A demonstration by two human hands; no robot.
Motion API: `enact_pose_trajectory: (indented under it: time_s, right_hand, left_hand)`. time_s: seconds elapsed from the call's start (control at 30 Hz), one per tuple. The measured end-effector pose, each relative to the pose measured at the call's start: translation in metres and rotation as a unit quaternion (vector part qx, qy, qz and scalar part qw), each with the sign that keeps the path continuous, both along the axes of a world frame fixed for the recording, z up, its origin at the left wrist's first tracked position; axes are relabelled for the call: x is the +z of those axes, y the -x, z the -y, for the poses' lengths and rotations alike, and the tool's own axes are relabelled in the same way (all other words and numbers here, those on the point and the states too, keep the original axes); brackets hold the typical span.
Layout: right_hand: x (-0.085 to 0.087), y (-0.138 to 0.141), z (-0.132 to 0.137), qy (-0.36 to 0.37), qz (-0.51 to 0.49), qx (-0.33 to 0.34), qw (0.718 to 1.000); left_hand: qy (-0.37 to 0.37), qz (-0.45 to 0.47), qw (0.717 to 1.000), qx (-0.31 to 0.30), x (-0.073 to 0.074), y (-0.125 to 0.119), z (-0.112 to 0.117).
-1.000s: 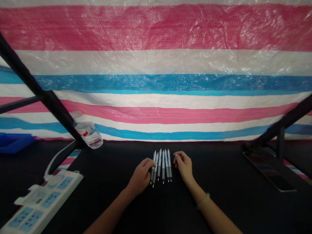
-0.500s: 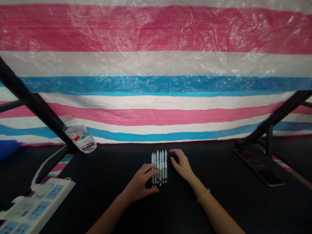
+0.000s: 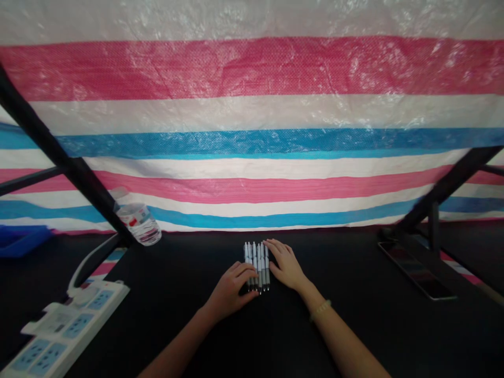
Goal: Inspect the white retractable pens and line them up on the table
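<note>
Several white and grey click pens (image 3: 259,265) lie side by side in a row on the black table (image 3: 189,262), their clickers pointing away from me. At the row's left side is my left hand (image 3: 231,287), its fingers reaching over the lower left pens and its thumb stretched out near their tips. My right hand (image 3: 286,266) rests along the right side, fingers stretched out, with the fingertips at the top of the rightmost pen. Neither hand has closed around a pen. A beaded bracelet (image 3: 321,310) circles my right wrist.
A clear plastic bottle (image 3: 140,224) stands by a black frame bar at the back left. A white power strip (image 3: 74,331) lies at the left, a blue tray (image 3: 23,241) beyond it. Right of my hands is a phone (image 3: 417,270). A striped plastic sheet (image 3: 252,189) hangs behind.
My right hand has moved left, up against the pens. The pens now lie closer together, with their ends more even. My left hand has shifted slightly right, and the camera view has moved a little.
</note>
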State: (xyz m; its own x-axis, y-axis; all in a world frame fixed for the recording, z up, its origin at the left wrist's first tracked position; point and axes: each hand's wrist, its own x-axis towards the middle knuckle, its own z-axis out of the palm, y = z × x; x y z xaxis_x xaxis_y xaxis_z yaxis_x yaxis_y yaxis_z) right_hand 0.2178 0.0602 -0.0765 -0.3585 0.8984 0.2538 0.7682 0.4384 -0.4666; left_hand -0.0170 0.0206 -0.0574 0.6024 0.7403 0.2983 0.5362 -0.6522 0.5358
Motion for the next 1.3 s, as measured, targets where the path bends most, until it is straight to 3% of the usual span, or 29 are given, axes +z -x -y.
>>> enact_pose_trajectory:
  time_s: [0.2, 0.37, 1.3]
  right_hand:
    - [0.001, 0.002, -0.002, 0.002, 0.015, -0.01, 1.0]
    - [0.003, 0.003, -0.002, 0.001, 0.019, -0.019, 1.0]
    - [-0.003, -0.002, -0.005, 0.007, 0.016, -0.009, 1.0]
  left_hand:
    - [0.007, -0.03, 0.999, 0.026, 0.007, -0.01, -0.006]
    - [0.012, -0.024, 0.998, 0.048, 0.003, -0.016, -0.012]
    - [-0.014, 0.014, 0.999, 0.031, -0.009, -0.011, -0.01]
